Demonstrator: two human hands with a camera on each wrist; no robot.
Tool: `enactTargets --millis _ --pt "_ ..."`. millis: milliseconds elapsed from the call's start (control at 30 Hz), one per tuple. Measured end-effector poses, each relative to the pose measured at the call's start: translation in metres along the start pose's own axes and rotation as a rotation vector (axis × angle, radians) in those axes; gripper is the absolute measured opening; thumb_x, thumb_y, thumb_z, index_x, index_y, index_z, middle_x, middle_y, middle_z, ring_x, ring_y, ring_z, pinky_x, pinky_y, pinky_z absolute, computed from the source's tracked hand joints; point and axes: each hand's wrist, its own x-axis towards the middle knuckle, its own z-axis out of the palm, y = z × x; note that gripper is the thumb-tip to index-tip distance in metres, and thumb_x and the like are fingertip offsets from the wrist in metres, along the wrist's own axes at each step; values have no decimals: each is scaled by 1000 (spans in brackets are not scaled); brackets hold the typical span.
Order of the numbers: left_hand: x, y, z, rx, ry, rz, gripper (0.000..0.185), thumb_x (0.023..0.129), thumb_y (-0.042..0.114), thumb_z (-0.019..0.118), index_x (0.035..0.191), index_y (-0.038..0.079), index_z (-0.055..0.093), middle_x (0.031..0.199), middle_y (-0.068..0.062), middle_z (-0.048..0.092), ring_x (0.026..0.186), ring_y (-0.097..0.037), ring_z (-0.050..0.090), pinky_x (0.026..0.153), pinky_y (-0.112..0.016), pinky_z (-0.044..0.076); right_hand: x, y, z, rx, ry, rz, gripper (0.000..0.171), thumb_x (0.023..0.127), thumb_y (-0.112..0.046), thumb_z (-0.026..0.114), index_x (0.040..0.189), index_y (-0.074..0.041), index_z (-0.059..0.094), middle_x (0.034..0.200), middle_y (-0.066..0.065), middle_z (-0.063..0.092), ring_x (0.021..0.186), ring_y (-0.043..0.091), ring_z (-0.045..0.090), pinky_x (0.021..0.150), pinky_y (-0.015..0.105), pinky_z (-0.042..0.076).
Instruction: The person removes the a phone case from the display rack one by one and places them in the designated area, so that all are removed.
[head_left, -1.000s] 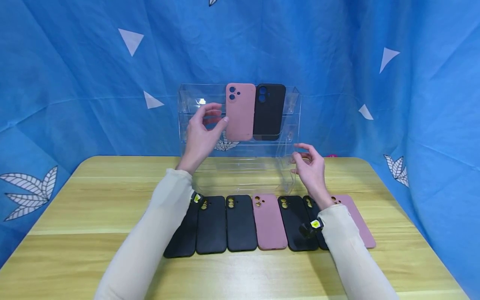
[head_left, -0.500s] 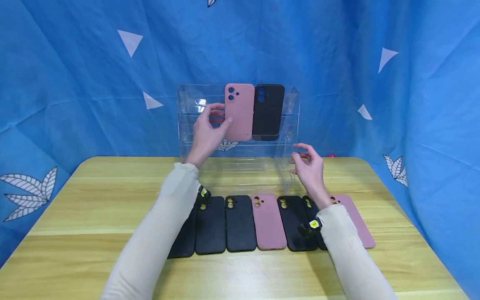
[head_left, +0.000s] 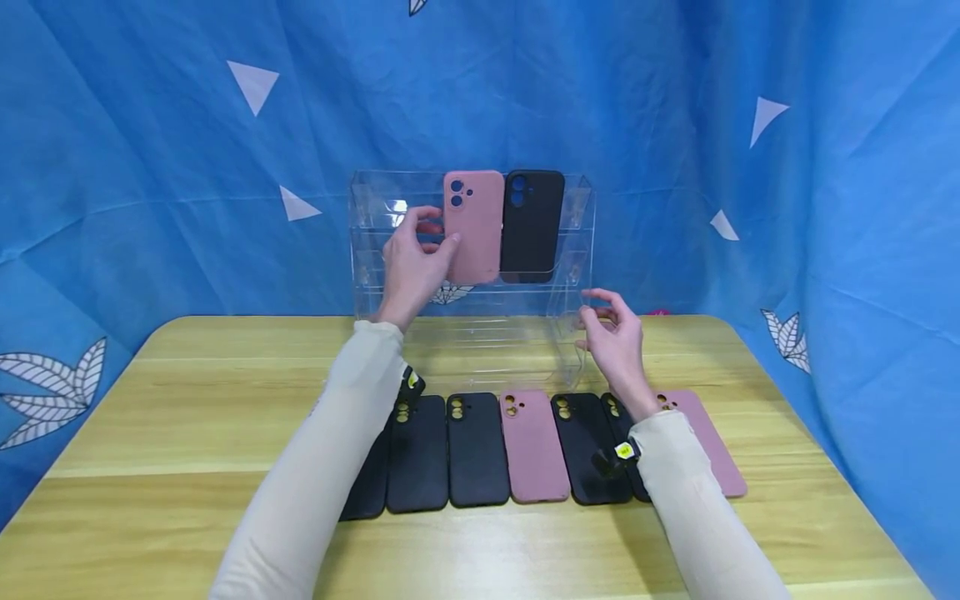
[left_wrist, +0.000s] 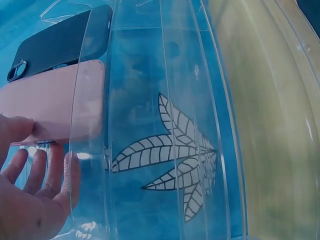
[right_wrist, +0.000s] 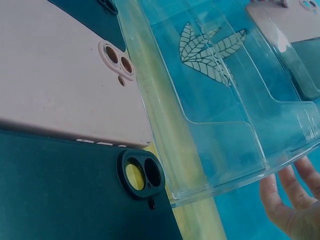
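A pink phone case [head_left: 474,225] stands upright in the upper tier of a clear acrylic rack [head_left: 480,325]. My left hand [head_left: 415,262] holds its left edge, the thumb on the front face and the fingers along the side. Right beside it, in the same tier, stands a black phone case [head_left: 532,225]. In the left wrist view the thumb lies over the pink case, and the fingertips show just past its edge. My right hand [head_left: 617,342] is at the rack's right side; in the right wrist view its fingertips touch the clear edge.
Before the rack, a row of phone cases lies flat on the wooden table [head_left: 187,433]: several black ones [head_left: 478,450], a pink one [head_left: 535,446] in the middle, another pink one [head_left: 708,437] at the right end. A blue curtain [head_left: 637,100] hangs behind.
My left hand has moved slightly right onto the pink case, its thumb now over the case's face. The right hand stays at the rack's side. The head view has shifted a little.
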Motion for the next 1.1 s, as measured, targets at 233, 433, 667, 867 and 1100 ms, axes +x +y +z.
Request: enactTargets --millis 233,433,667,867,1100 --pt "1 2 -2 -13 16 9 38 98 19 68 135 14 60 118 -10 66 101 -27 69 90 -40 59 -1 -1 1 9 -1 -8 35 102 -23 53 136 -14 59 107 6 61 107 37 66 66 24 62" --pt "1 2 -4 -33 30 3 35 98 16 68 132 15 63 116 -10 67 101 -27 69 92 -39 59 -1 0 1 6 -5 -3 35 103 -23 54 135 -15 60 108 7 62 105 34 67 66 23 61" --pt "2 4 -8 -62 38 8 33 97 15 69 130 15 64 117 -11 68 104 -27 69 94 -40 58 -1 -2 0 4 -10 -9 35 104 -24 54 136 -12 59 115 17 62 102 28 69 68 24 62" --pt "2 5 -13 -128 33 47 33 98 15 69 130 13 63 123 -12 68 109 -26 68 97 -39 57 -2 -2 0 -7 -15 -3 37 104 -25 53 138 -12 59 117 18 62 101 25 69 69 24 62" --pt "2 5 -22 -195 3 76 33 101 16 64 133 15 57 128 -13 69 117 -24 67 99 -43 55 -1 0 0 -1 -17 -15 36 105 -25 54 138 -13 59 116 17 62 98 20 70 69 24 62"
